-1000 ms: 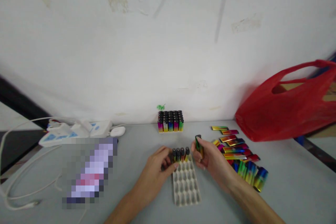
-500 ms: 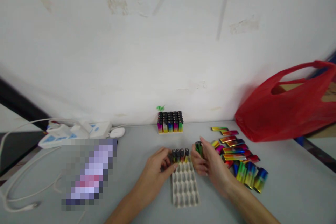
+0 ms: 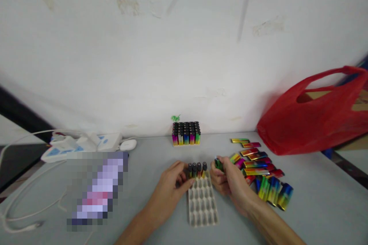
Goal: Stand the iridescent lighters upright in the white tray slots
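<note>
A pale slotted tray (image 3: 203,203) lies on the grey table, with several black-topped lighters (image 3: 199,169) upright in its far row. My left hand (image 3: 173,184) is at the tray's far left corner, its fingers curled against the tray and the leftmost lighter. Just right of the tray, my right hand (image 3: 230,178) is closed round a green lighter (image 3: 219,164), whose top shows between thumb and fingers. Behind, near the wall, a filled block of colourful lighters (image 3: 186,134) stands upright.
Many shiny colourful lighters (image 3: 253,164) lie loose at the right, below a red plastic bag (image 3: 313,115). On the left are a white power strip (image 3: 109,142), white cables, a white plug-like item (image 3: 128,144) and a pixelated purple object (image 3: 99,187).
My right thumb has come down over the green lighter, which tilts more and sits slightly lower. My left hand and the tray have hardly moved.
</note>
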The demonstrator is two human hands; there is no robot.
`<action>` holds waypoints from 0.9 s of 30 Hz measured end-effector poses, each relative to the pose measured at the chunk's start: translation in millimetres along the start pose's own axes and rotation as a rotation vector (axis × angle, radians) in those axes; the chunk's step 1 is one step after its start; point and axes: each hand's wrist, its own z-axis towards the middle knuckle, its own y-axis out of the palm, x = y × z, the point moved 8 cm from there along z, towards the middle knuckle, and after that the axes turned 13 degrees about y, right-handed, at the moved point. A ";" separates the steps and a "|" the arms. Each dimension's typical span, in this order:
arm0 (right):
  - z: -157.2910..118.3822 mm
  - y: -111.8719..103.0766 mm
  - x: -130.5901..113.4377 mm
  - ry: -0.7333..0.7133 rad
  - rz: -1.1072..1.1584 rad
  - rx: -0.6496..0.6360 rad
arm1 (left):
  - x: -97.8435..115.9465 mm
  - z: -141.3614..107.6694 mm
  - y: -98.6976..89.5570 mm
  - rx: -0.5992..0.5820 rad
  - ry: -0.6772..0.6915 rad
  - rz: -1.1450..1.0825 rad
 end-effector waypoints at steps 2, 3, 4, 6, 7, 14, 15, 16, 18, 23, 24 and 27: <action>0.8 0.7 0.2 0.003 -0.003 -0.004 | 0.0 0.6 -0.1 0.000 -0.006 -0.009; 1.3 1.4 0.4 0.008 -0.001 -0.013 | 0.1 0.8 0.1 -0.002 -0.007 -0.011; 1.9 2.3 0.7 0.013 0.002 -0.025 | 0.2 0.9 0.3 -0.005 -0.008 -0.011; 2.6 4.5 0.4 0.015 0.009 -0.052 | 0.2 0.9 0.5 -0.009 -0.009 -0.003; 2.7 5.4 -0.4 0.007 0.013 -0.059 | 0.3 0.9 0.4 -0.009 -0.008 0.000; 0.7 7.9 -11.0 -0.119 -0.044 -0.032 | 1.6 0.7 -0.3 -0.007 -0.008 -0.006; 0.8 7.5 -11.3 -0.127 -0.052 -0.027 | 2.2 0.6 -0.5 -0.005 -0.006 -0.006; 1.0 7.0 -10.9 -0.129 -0.057 -0.024 | 2.8 0.6 -0.6 -0.004 -0.005 -0.009; 1.7 5.9 -9.5 -0.128 -0.067 -0.019 | 3.6 0.5 -0.7 -0.003 -0.006 -0.012; 1.4 4.6 -9.0 -0.140 -0.067 -0.014 | 5.8 0.6 -2.0 -0.002 -0.007 -0.005; 1.6 4.6 -8.3 -0.125 -0.049 -0.019 | 5.7 0.6 -1.7 -0.006 -0.011 -0.007; 2.5 5.7 -5.5 -0.065 -0.009 -0.045 | 4.9 0.7 -0.8 -0.016 -0.015 -0.006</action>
